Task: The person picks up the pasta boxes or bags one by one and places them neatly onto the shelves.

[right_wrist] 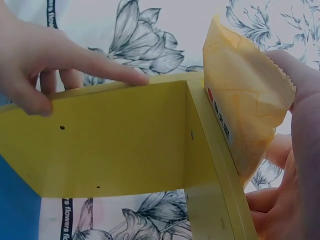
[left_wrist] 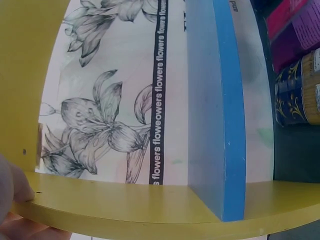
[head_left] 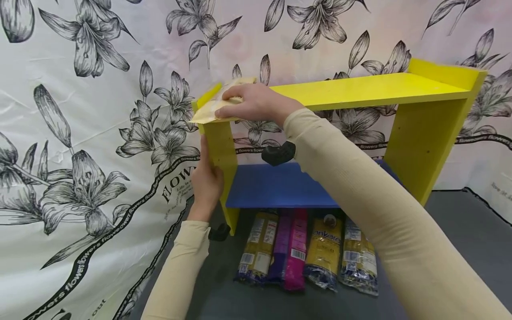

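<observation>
My right hand [head_left: 260, 100] holds a pale yellow packet [head_left: 216, 104] with a crimped edge at the left end of the yellow top board [head_left: 340, 91]. In the right wrist view the packet [right_wrist: 245, 95] stands tilted against the board's outer edge, fingers around its far side. Lower down, my left hand [head_left: 206, 184] grips the left side panel [head_left: 220, 155] of the yellow and blue shelf unit. Its index finger [right_wrist: 115, 70] lies along the panel's edge, and the thumb rests by the inner face. A blue middle shelf [head_left: 280, 186] spans between the yellow sides.
Under the blue shelf, several bags lie on the dark tabletop [head_left: 224, 284]: a gold pasta bag [head_left: 258, 244], a pink and purple bag [head_left: 294, 249], a yellow one [head_left: 325, 249] and another gold one [head_left: 358, 258]. Behind hangs a flower-printed cloth [head_left: 100, 155].
</observation>
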`<state>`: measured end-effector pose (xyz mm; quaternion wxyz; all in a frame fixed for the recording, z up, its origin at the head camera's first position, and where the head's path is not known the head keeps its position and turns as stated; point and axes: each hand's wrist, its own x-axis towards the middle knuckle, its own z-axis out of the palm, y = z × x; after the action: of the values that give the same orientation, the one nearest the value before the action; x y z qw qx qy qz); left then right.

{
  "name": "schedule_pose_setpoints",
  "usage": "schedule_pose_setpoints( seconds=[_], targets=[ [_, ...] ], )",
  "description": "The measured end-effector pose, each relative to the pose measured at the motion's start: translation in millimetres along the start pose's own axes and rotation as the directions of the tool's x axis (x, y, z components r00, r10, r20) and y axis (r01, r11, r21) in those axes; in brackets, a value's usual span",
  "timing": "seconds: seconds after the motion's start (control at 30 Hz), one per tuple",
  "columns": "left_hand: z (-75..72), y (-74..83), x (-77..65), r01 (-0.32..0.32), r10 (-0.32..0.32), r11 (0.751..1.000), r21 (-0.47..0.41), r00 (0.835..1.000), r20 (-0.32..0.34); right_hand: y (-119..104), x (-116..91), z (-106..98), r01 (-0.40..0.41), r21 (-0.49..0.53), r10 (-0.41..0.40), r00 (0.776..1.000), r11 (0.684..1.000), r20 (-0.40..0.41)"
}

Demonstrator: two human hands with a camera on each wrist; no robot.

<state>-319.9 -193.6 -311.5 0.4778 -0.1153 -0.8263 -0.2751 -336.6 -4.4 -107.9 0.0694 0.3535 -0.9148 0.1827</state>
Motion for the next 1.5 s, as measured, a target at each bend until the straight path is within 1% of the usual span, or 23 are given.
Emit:
schedule_pose_setpoints(
  seconds=[0.07,0.2,0.37,0.5,0.57,0.63,0.77,0.83,0.9,1.0,1.07,1.17,1.23,1.33,1.4,1.5],
  targets=[
    [1.7,1.7,0.2,0.013,-0.013,1.0,-0.005,1.0,0.011,-0.4,0.5,0.4,0.002,-0.01,-0.002,1.0,1.0,-0.001],
    [4.2,5.5,-0.8,0.033,-0.032,0.999,-0.025,0.999,0.033,-1.6,1.4,1.8,-0.021,-0.032,0.021,1.0,0.999,0.006],
    [6.9,7.5,-1.1,0.025,-0.023,0.999,-0.043,0.999,0.032,-2.1,1.9,1.1,-0.016,-0.082,0.016,1.0,0.997,-0.001],
    [9.0,8.2,-1.1,0.024,-0.023,0.999,-0.048,0.999,0.032,-1.0,0.4,0.5,-0.02,-0.077,0.02,1.0,0.997,-0.001],
    [10.3,7.7,-2.4,0.028,-0.026,0.998,-0.051,0.999,0.038,1.2,-1.4,1.3,-0.028,-0.051,0.027,1.0,0.998,-0.012],
    [10.9,6.8,-5.4,0.028,-0.026,0.998,-0.055,0.999,0.038,3.7,-4.7,3.0,-0.029,-0.004,0.029,0.999,1.0,-0.037],
    [10.9,3.7,-12.7,0.016,-0.014,0.998,-0.058,1.0,0.022,10.3,-19.1,3.7,-0.027,0.102,0.036,0.995,0.994,-0.092],
    [10.6,2.3,-15.1,0.008,-0.008,0.999,-0.052,1.0,0.011,15.7,-30.7,0.8,-0.021,0.134,0.036,0.993,0.991,-0.11],
    [10.4,1.6,-16.5,0.006,-0.005,0.999,-0.047,1.0,0.008,23.5,-46.9,-4.8,-0.022,0.18,0.043,0.993,0.983,-0.112],
    [9.1,1.1,-17.3,0.007,-0.007,0.999,-0.047,1.0,0.02,37.8,-80.3,-15.7,-0.028,0.255,0.06,0.991,0.966,-0.118],
    [7.4,0.4,-17.2,0.008,-0.007,0.999,-0.051,1.0,0.026,48.8,-105.8,-22.2,-0.027,0.287,0.073,0.986,0.958,-0.15],
    [3.4,-1.0,-15.1,0.001,-0.001,0.999,-0.047,1.0,0.016,66.8,-143.0,-27.3,-0.03,0.262,0.087,0.974,0.965,-0.209],
    [0.4,-1.4,-12.2,-0.006,0.006,0.999,-0.041,1.0,0.001,81.4,-165.2,-27.0,-0.038,0.207,0.087,0.968,0.978,-0.236],
    [-2.4,-1.2,-7.4,-0.019,0.018,0.999,-0.032,1.0,-0.01,105.2,-194.5,-22.8,-0.073,0.139,0.103,0.97,0.988,-0.221],
    [-3.1,-0.9,-5.0,-0.016,0.016,0.999,-0.033,1.0,-0.003,120.7,-211.4,-17.9,-0.091,0.119,0.114,0.971,0.989,-0.209],
    [-3.1,-0.5,-3.9,-0.009,0.009,0.999,-0.035,1.0,0.01,140.5,-232.3,-7.3,-0.127,0.124,0.148,0.973,0.984,-0.178]
  ],
)
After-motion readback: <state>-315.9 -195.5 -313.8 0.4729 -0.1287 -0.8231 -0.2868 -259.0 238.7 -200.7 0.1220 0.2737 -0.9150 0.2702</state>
